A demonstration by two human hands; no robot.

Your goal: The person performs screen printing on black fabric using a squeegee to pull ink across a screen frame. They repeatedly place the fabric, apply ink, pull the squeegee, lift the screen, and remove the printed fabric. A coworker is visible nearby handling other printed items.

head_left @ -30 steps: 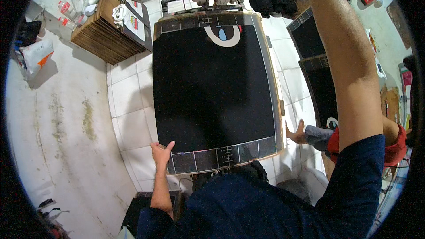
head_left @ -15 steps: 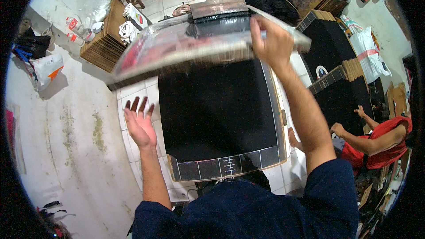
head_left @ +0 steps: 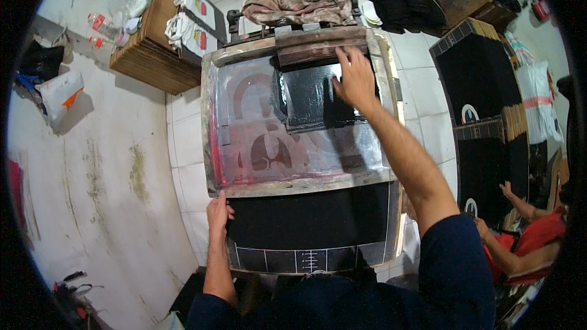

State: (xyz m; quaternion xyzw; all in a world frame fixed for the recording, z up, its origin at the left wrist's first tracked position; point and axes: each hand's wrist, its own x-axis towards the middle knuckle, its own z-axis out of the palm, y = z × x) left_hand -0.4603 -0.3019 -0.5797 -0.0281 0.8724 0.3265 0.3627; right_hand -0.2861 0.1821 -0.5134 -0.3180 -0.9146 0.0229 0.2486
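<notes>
A screen-printing frame (head_left: 293, 189) lies low over a board (head_left: 278, 261) covered with black cloth (head_left: 306, 220). Its translucent mesh shows faint curved shapes and a red-stained edge. Near the far end, a wooden squeegee (head_left: 321, 47) rests behind a patch of wet black ink (head_left: 309, 95). Over the ink is my right hand (head_left: 356, 82), fingers apart, the tips at the squeegee's front face; it is not gripped. My left hand (head_left: 217, 214) is at the frame's near left corner, fingers loosely bent and apart, beside the cloth's edge.
A crumpled stained rag (head_left: 306, 3) lies beyond the frame. Stacked brown boards (head_left: 147, 49) stand at the left with white cloths on them. To the right are more boards with black cloth (head_left: 483, 70) and a co-worker in a red top (head_left: 538, 247).
The raised frame has swung down over the black cloth. My right hand has left its edge and reached to the squeegee. My left hand has dropped to the near left corner.
</notes>
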